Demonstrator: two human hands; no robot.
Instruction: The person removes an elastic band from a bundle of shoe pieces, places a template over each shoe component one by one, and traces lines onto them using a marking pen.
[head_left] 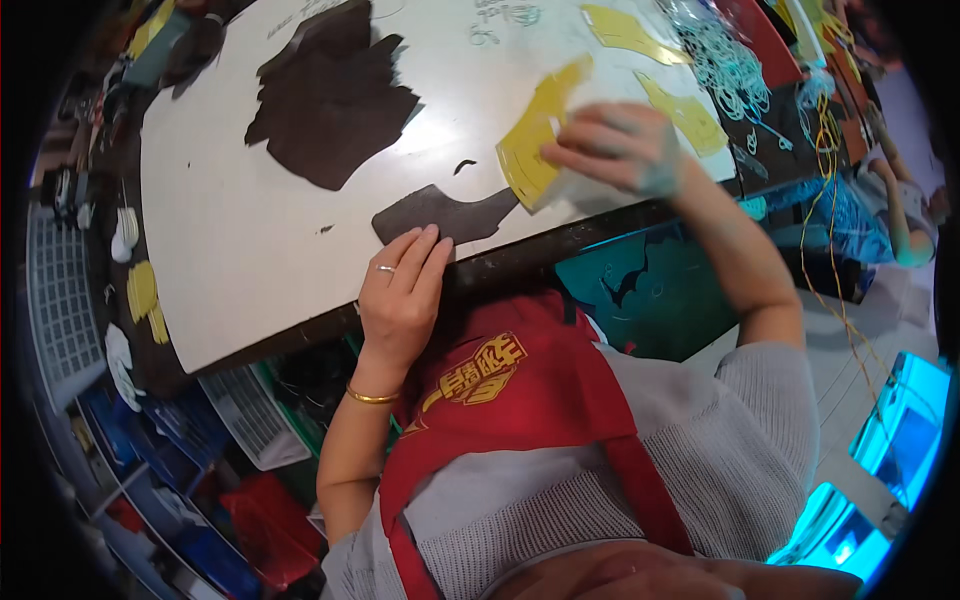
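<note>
At the table's near edge lies a cut dark brown leather piece (430, 214). My left hand (402, 285), with a ring on one finger, rests its outstretched fingers flat on the leather piece's near side. My right hand (622, 150) is smeared by motion and has its fingers on a curved yellow template (535, 145), held at the leather's right end. A pale shadow below the template suggests that it is partly lifted. Farther left on the table lies a stack of dark brown leather pieces (325, 105) with ragged edges.
The white tabletop (250, 270) carries more yellow templates (690, 115) at the right and small dark scraps (465, 166). A tangle of pale cord (725, 65) lies at the far right. Crates (62, 280) stand at the left. Another person (890, 200) is at the right.
</note>
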